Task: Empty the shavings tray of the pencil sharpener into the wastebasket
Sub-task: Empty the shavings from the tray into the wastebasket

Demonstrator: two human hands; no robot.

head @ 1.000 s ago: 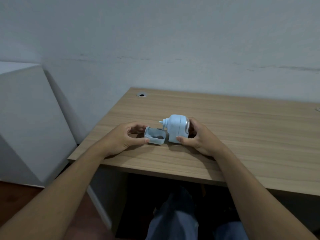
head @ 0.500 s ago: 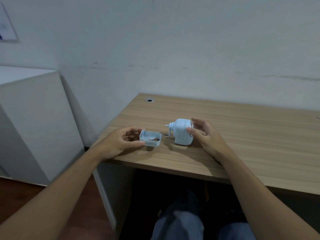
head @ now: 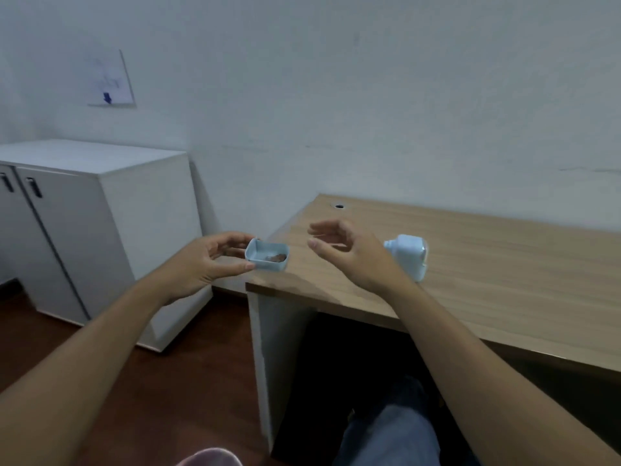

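My left hand (head: 205, 262) pinches a small pale blue shavings tray (head: 267, 255) by its left end, holding it upright in the air at the desk's left corner. Brown shavings lie in its right half. The pale blue pencil sharpener (head: 410, 255) stands on the wooden desk (head: 487, 270), partly hidden behind my right wrist. My right hand (head: 349, 252) hovers between tray and sharpener, fingers apart and curled, touching neither. No wastebasket is in view.
A white cabinet (head: 100, 230) stands left of the desk on a dark red-brown floor (head: 188, 391). A cable hole (head: 339, 206) sits at the desk's far left corner. My knee in jeans (head: 386, 438) is under the desk. A pinkish rim (head: 210, 458) shows at the bottom edge.
My left hand has carried the tray off the desk toward its left corner. My right hand has let go of the sharpener and lifted away. My view has swung left.
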